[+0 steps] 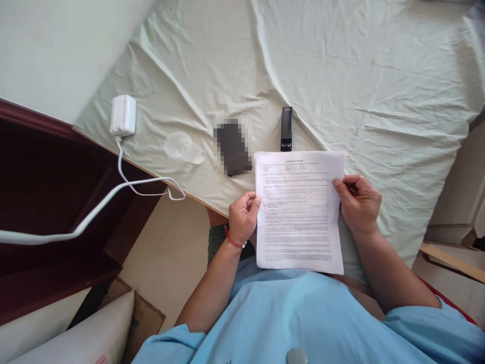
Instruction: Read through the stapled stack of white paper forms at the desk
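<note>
Between my hands is a stack of printed paper sheets (297, 217), its top page covered in small text with a heading. My left hand (244, 216) pinches the stack's left edge between thumb and fingers. On the opposite side, my right hand (358, 202) grips the right edge near the upper corner, thumb on top. Just beyond the top edge of the paper lies a black stapler (287, 128). A dark, flat rectangular object (233, 146), blurred by pixelation, rests to the left of it.
A pale green cloth (341, 76) with creases covers the table. On its left stand a clear plastic cup (179, 145), lying beside a small translucent piece, and a white power adapter (123, 115). The adapter's white cable (98, 212) runs off the left edge past dark wooden furniture (45, 192).
</note>
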`<state>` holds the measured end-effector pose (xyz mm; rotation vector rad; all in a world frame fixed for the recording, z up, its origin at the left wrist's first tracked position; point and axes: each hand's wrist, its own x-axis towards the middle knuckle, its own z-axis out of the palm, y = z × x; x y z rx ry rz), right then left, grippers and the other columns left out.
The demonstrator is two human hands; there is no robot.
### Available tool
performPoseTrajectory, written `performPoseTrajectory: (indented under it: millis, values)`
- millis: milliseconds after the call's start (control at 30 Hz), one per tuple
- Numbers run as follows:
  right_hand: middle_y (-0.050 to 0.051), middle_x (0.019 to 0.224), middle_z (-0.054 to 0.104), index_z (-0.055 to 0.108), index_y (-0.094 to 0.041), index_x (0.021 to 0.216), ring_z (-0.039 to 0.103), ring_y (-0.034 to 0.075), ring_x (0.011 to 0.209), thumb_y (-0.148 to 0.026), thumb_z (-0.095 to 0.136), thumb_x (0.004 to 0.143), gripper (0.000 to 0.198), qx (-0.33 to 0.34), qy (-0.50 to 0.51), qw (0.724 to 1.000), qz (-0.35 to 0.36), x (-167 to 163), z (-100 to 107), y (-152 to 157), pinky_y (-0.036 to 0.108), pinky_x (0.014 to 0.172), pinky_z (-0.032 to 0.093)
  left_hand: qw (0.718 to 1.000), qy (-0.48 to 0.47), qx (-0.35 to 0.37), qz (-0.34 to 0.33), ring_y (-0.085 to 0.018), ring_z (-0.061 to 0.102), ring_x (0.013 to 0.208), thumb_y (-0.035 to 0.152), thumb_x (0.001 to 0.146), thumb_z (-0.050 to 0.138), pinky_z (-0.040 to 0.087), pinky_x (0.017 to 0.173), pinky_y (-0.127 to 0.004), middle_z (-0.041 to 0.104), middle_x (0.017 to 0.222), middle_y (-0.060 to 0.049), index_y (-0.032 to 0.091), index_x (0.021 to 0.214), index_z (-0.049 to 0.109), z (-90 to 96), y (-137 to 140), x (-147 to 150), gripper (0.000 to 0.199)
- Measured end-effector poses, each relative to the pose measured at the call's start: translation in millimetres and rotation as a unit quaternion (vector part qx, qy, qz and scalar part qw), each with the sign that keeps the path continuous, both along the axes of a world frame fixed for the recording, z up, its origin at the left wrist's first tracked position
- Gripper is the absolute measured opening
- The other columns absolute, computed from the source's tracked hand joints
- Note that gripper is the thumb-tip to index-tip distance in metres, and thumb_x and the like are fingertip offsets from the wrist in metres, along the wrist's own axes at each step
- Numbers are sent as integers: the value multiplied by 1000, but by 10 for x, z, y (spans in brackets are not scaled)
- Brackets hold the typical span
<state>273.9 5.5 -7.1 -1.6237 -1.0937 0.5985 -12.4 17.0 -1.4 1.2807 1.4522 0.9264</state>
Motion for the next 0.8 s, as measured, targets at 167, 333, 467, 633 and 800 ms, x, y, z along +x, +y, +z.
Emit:
performPoseTrajectory:
  millis: [167, 333, 467, 633, 800]
  values:
    - [-4, 77, 63, 70, -23, 99, 56, 12, 64, -40, 83, 87, 25, 20, 38, 999, -12, -18, -30, 17, 29, 62, 47, 1000, -10, 0, 4, -13, 59, 57, 49, 94, 69, 44, 56, -25, 70, 67, 0, 19, 88, 70, -6, 29, -20, 30]
    - [0, 87, 68, 69, -23, 88, 62, 14, 73, -38, 79, 91, 19, 41, 1, 999, -2, -16, -44, 5, 28, 60, 49, 1000, 0, 8, 7, -13, 60, 56, 46, 91, 72, 44, 56, -24, 71, 66, 1, 19, 85, 71, 36, 58, 2, 28]
    - [5, 113, 69, 73, -25, 89, 69, 22, 105, -35, 83, 89, 14, 104, -29, 994, 24, -7, -3, -10, 36, 80, 58, 1000, -4, 12, 15, -13, 58, 53, 47, 90, 73, 41, 53, -23, 69, 63, 1, 19, 86, 71, 37, 66, 2, 29]
    - [5, 134, 72, 73, -27, 86, 66, 29, 131, -36, 85, 88, 15, 116, 131, 971, 162, 45, 112, -50, 54, 114, 53, 1000, -19, 1, 15, -14, 62, 56, 51, 89, 74, 45, 54, -24, 71, 65, 0, 18, 89, 71, 17, 73, -3, 33]
    - [5, 159, 63, 78, -27, 89, 49, 34, 156, -33, 82, 91, 8, 45, 232, 843, 482, 145, 272, -41, 56, 132, 34, 1000, -1, 21, 3, -15, 62, 58, 51, 95, 71, 46, 53, -25, 67, 65, 2, 17, 87, 72, -80, 60, -96, 35]
